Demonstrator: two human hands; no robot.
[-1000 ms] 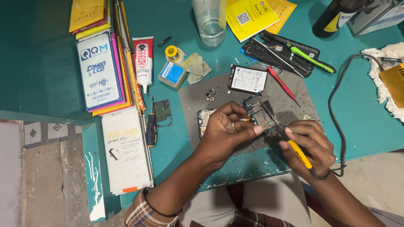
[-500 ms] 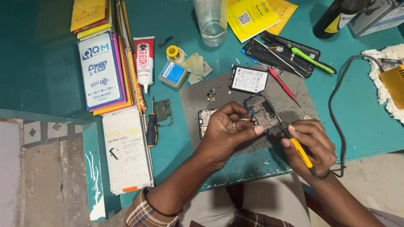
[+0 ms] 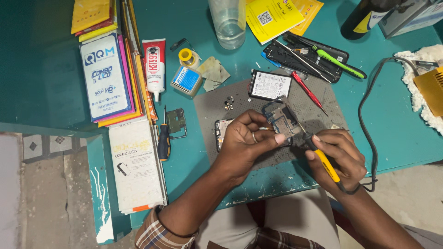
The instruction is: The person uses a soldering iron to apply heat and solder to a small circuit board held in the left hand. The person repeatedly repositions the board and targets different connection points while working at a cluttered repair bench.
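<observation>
On a grey work mat (image 3: 318,108), the left hand (image 3: 247,140) pinches a phone circuit board (image 3: 280,121); the right hand (image 3: 337,157) grips a yellow-handled soldering iron (image 3: 318,154), tip touching it.

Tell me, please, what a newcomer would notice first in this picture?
First, the two hands at the centre: the left hand steadies a circuit board over the grey mat, while the right hand holds a yellow-handled tool with its tip on the board. Next, the stack of flat boxes at the upper left and the green screwdriver on a dark tray above the mat.
</observation>
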